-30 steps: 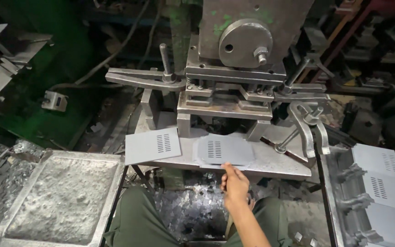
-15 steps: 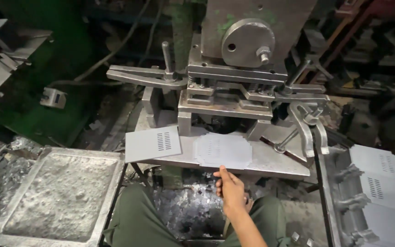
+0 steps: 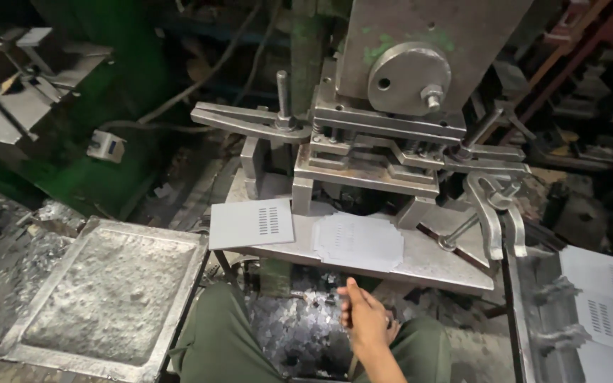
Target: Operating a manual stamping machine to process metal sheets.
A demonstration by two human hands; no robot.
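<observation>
My right hand (image 3: 365,319) hovers above my lap, just in front of the press table's front edge, holding nothing, with its fingers loosely extended. On the steel press table (image 3: 434,264) lies a pale cut metal sheet (image 3: 358,241), blurred, under the front of the die block (image 3: 367,167). A second grey sheet with a block of slots (image 3: 252,223) rests at the table's left end and overhangs its edge. My left hand is out of view.
A shallow metal tray (image 3: 65,248) of silvery scrap sits at lower left. A tray (image 3: 542,312) at the right holds slotted sheets (image 3: 604,315). Two spanners (image 3: 494,213) rest at the press's right side. Punch scrap litters the floor between my knees.
My right hand has drawn back from the pale sheet on the press table, towards my lap. The sheet stays under the die.
</observation>
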